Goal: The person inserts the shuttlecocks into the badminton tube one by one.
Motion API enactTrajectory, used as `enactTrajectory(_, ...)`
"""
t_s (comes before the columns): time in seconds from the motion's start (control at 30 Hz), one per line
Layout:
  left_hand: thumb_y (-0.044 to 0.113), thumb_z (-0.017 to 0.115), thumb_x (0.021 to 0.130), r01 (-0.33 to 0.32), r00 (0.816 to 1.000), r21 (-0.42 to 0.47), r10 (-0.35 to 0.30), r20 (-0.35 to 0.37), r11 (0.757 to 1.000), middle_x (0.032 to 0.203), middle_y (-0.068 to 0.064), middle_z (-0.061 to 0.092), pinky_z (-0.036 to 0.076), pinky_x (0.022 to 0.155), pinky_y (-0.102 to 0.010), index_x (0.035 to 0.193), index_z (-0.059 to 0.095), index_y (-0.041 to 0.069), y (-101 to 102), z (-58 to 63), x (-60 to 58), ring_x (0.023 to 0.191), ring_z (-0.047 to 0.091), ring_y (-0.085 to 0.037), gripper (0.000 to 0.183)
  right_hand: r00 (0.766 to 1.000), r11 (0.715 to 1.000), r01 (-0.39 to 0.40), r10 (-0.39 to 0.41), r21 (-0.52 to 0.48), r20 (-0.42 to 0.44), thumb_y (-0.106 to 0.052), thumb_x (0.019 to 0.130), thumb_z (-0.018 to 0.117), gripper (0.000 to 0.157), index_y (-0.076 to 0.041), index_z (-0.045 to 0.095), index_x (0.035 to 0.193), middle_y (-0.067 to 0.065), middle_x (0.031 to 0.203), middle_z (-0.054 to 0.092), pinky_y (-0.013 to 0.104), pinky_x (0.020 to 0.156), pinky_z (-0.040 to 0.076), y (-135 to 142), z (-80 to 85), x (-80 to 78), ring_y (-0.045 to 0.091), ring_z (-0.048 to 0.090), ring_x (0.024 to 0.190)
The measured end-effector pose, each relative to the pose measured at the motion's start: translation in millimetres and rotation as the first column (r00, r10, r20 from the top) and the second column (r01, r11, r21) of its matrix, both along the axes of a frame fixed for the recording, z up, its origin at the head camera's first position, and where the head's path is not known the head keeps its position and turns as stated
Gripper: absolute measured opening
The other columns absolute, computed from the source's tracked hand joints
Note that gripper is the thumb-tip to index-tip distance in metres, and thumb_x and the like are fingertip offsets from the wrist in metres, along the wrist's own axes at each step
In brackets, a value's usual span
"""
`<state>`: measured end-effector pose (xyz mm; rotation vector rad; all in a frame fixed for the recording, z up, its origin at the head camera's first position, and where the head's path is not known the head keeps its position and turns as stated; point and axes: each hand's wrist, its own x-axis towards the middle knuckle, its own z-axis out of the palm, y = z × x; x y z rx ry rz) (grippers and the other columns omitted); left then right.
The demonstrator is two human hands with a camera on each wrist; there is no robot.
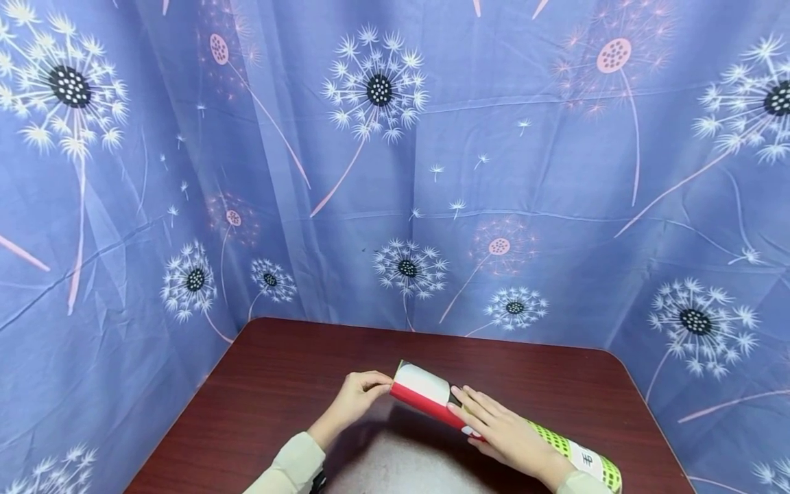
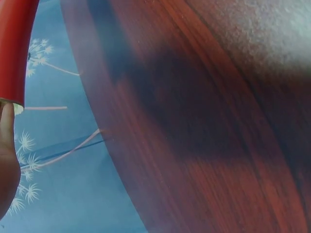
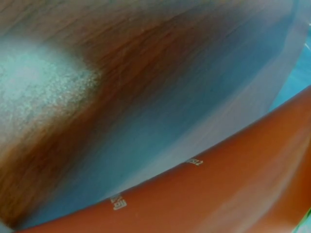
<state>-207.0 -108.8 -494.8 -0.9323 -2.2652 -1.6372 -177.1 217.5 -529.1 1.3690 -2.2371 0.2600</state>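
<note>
A long printed tube (image 1: 426, 403), red and white toward one end and green-patterned toward the other, lies slantwise across the front of the table, its left end raised. My left hand (image 1: 352, 401) pinches the rim of that end between thumb and fingers. In the left wrist view, a finger of the left hand (image 2: 7, 145) reaches up to the tube's pale rim beneath the red side (image 2: 13, 48). The right hand (image 1: 506, 436) grips the tube around its middle, fingers spread over the upper side. In the right wrist view, the tube's red side (image 3: 194, 194) fills the lower part.
The dark reddish-brown table (image 1: 296, 357) shows wood grain and a bright glare patch (image 1: 401, 466) near the front. A blue curtain (image 1: 370, 171) printed with dandelions hangs behind and along both sides. A shadow falls on the table below the tube.
</note>
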Motion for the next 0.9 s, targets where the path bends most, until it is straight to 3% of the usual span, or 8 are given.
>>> enactTrajectory(0.2,-0.012,0.062,0.085,0.022,1.000,0.000,-0.022,-0.022,1.000,0.089,-0.021,0.070,0.057,0.069,-0.032,0.094,0.070,-0.010,-3,-2.7,-2.7,0.078,0.066,-0.040,0.012,1.000,1.000,0.008,-0.008,0.003,0.004,-0.027,0.089,0.070,0.067,-0.008,0.040,0.146,0.015,0.151,0.035,0.029,0.116,0.016,4,0.2,-0.8,0.033,0.042,0.133)
enactTrajectory(0.4,-0.013,0.061,0.086,-0.054,0.998,0.030,0.055,-0.024,0.998,0.091,-0.023,0.070,0.057,0.070,-0.036,0.096,0.069,-0.012,-12,-2.3,0.6,0.082,0.066,-0.042,0.013,1.000,1.000,0.028,-0.028,0.005,0.013,-0.029,0.093,0.064,0.062,-0.009,0.040,0.146,0.015,0.152,0.035,0.028,0.116,0.015,11,1.7,-6.4,0.033,0.042,0.132)
enactTrajectory(0.5,-0.012,0.062,0.086,-0.097,0.995,0.028,0.098,-0.029,0.995,0.090,-0.022,0.070,0.057,0.069,-0.035,0.095,0.070,-0.011,-18,-2.1,3.6,0.081,0.066,-0.041,0.012,0.999,0.999,0.044,-0.044,0.012,0.018,-0.032,0.097,0.056,0.057,-0.008,0.039,0.146,0.015,0.152,0.034,0.029,0.116,0.015,14,2.1,-11.8,0.033,0.041,0.133)
enactTrajectory(0.57,-0.010,0.063,0.086,-0.140,0.990,0.025,0.140,-0.022,0.990,0.089,-0.022,0.071,0.057,0.069,-0.033,0.094,0.070,-0.010,-21,-2.1,6.0,0.081,0.067,-0.040,0.011,0.998,0.998,0.061,-0.062,0.032,0.028,-0.031,0.097,0.057,0.059,-0.009,0.038,0.147,0.014,0.153,0.033,0.029,0.116,0.015,15,2.0,-15.8,0.032,0.039,0.134)
enactTrajectory(0.77,-0.008,0.064,0.086,-0.247,0.965,0.014,0.245,0.093,0.969,0.089,-0.021,0.071,0.056,0.072,-0.027,0.094,0.071,-0.008,-29,-5.7,15.8,0.085,0.069,-0.034,0.010,0.992,0.988,0.121,-0.123,0.099,0.011,-0.022,0.082,0.077,0.082,-0.011,0.033,0.150,0.014,0.154,0.030,0.034,0.115,0.021,12,-3.7,-29.1,0.029,0.037,0.137)
enactTrajectory(0.9,-0.009,0.064,0.086,-0.293,0.942,-0.017,0.292,0.168,0.956,0.089,-0.020,0.071,0.056,0.073,-0.027,0.092,0.071,-0.007,-33,-8.6,25.0,0.084,0.069,-0.032,0.010,0.991,0.983,0.133,-0.134,0.123,-0.007,-0.020,0.078,0.079,0.084,-0.008,0.034,0.149,0.016,0.154,0.030,0.040,0.111,0.030,12,-8.9,-39.1,0.032,0.039,0.135)
